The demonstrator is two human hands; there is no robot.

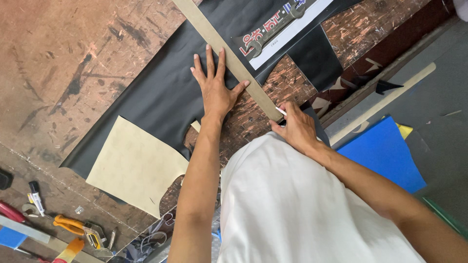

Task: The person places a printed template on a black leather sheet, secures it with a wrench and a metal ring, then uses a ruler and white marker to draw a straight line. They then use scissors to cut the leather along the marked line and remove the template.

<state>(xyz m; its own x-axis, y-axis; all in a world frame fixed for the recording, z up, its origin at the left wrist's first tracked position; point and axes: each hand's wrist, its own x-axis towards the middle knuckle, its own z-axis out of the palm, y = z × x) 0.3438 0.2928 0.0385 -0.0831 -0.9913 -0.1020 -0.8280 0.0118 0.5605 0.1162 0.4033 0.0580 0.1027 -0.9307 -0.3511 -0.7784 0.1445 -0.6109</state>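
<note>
We press our left hand (215,89), fingers spread flat, on the black sheet (161,97) against the long tan straightedge (229,58) on the scarred workbench (73,58). Our right hand (297,129) pinches a thin white marking tool (281,111) at the strip's near end (likely chalk); we judge steady downward pressure keeps the line true.

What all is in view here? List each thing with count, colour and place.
black sheet: one, black, spread across the worktable
long straightedge: one, tan, lying diagonally over the sheet
spanner: one, grey-green, on a printed white strip at top
cream pattern piece: one, cream, on the sheet's lower left
blue sheet: one, blue, right of the table
orange-handled tool: one, orange, lower left
marker: one, black and white, far left
worktable: one, scarred brown
left hand: flat, pressing sheet and straightedge
right hand: gripping a small white tool at the straightedge's end
</note>
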